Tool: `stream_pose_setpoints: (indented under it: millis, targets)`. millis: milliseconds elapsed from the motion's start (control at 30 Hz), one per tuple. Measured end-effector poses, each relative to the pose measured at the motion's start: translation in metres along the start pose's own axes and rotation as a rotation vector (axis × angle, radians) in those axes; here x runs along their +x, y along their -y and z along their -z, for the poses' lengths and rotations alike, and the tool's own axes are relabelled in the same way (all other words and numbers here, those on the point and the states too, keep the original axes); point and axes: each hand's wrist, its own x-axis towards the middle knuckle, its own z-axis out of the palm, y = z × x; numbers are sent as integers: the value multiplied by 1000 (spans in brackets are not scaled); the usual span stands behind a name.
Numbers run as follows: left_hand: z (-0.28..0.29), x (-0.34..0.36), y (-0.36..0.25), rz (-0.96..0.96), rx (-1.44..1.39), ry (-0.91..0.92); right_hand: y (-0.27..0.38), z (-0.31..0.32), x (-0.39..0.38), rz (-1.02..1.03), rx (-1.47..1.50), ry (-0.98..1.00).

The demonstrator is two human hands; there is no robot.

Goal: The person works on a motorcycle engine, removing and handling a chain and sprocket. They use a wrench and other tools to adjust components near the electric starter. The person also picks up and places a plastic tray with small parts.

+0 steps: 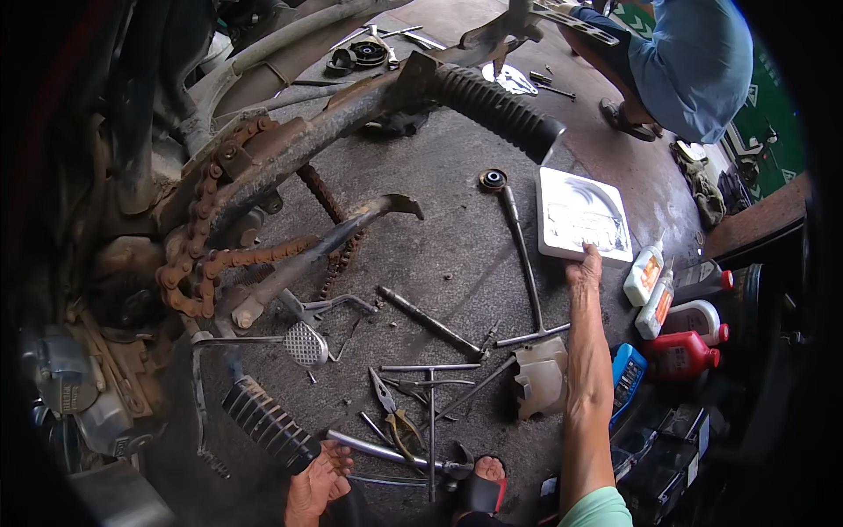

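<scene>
My right hand reaches out on the right and grips the near edge of a square white foam tray. Something shiny in clear wrapping sits in the tray's round hollow. Low in the view, my left hand is beside the outer end of a ribbed black footpeg. Its fingers are loosely curled, with nothing visible in them; I cannot tell whether they touch the peg. Close by lies a hammer with a metal handle.
A motorcycle frame with a rusty chain fills the left. Pliers, a T-handle wrench and a long metal bar lie on the floor. Several bottles line the right. Another person crouches at the back right.
</scene>
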Motion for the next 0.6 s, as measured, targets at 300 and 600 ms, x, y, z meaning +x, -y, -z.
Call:
stream_pose_setpoints:
  millis: [300, 600]
  targets:
    - [7, 4, 22, 96, 150, -211, -11, -50, -27, -308, -950, 210]
    - [-34, -13, -28, 10, 879, -1, 42, -171, -197, -11, -1332, 897]
